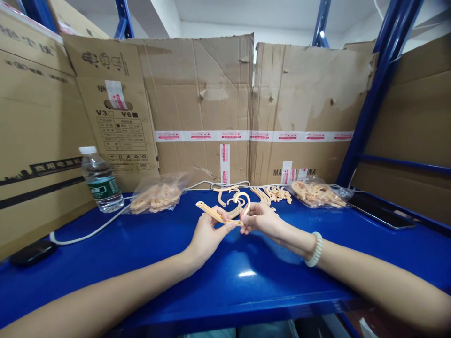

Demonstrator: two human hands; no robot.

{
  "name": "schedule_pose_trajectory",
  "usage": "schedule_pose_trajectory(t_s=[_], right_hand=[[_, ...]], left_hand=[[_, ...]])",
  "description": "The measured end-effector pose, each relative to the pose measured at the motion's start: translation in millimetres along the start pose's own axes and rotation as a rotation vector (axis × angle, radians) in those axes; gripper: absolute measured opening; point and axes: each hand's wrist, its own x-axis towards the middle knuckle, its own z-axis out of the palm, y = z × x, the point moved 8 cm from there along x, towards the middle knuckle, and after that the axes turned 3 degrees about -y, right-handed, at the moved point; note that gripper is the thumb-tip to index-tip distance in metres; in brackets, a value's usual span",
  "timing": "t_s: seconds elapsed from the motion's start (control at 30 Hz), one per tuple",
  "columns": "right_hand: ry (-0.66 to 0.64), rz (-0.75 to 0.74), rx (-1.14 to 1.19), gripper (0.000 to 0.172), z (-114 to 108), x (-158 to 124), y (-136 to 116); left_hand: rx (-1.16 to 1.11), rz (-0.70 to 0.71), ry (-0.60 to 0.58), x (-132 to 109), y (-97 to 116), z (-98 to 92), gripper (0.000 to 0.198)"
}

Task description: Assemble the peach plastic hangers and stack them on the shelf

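Note:
Over the blue tabletop, both hands meet at the pale orange plastic parts of what looks like a folding clothes hanger. My left hand [207, 232] is closed on a straight, slim hanger arm [207, 209], which points up to the left. In my right hand [262, 219] a curved hanger hook [247, 199] is pinched upright, its lower end meeting the arm at my fingertips. Whether the two parts are joined there I cannot tell. Just behind the hands lie loose hooks [222, 197], a row of curved arms [260, 196] and a cluster of small pieces [278, 193].
Clear bags of similar orange parts lie left [158, 197] and right [319, 193]. A water bottle [102, 180], a white cable [95, 230] and a black device [33, 252] are at left. At right lies a phone [380, 211]. Cardboard [200, 103] walls the back.

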Motion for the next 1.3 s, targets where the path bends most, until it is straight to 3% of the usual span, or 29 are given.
schedule_pose_trajectory(t_s=[0.17, 0.4, 0.63, 0.83, 0.93, 1.07, 1.2, 1.3], right_hand=[[-0.027, 0.004, 0.018, 0.023, 3, -2, -5], [-0.034, -0.025, -0.055, 0.028, -1, -2, -8], [-0.095, 0.011, -0.058, 0.036, 6, -2, -2], [-0.121, 0.002, -0.112, 0.046, 3, -2, -6], [-0.159, -0.046, -0.3, 0.046, 0, 1, -12], [-0.042, -0.232, -0.683, 0.039, -30, 12, -37], [0.134, -0.355, -0.938, 0.016, -78, 22, -60], [0.118, -0.383, -1.124, 0.009, -96, 29, -58]], left_hand=[[-0.073, -0.052, 0.036, -1, -1, -0.7, 0.028], [-0.228, -0.105, 0.091, 0, -11, -4.9, 0.044], [-0.259, -0.222, -0.004, -2, -17, 5.6, 0.053], [-0.273, -0.287, -0.034, -3, -22, 7.5, 0.045], [-0.274, -0.311, -0.053, -5, -22, 11.0, 0.041], [-0.3, -0.346, -0.037, -7, -22, 12.9, 0.042], [-0.32, -0.362, -0.058, -8, -23, 16.1, 0.042], [-0.323, -0.353, -0.084, -8, -22, 18.4, 0.039]])
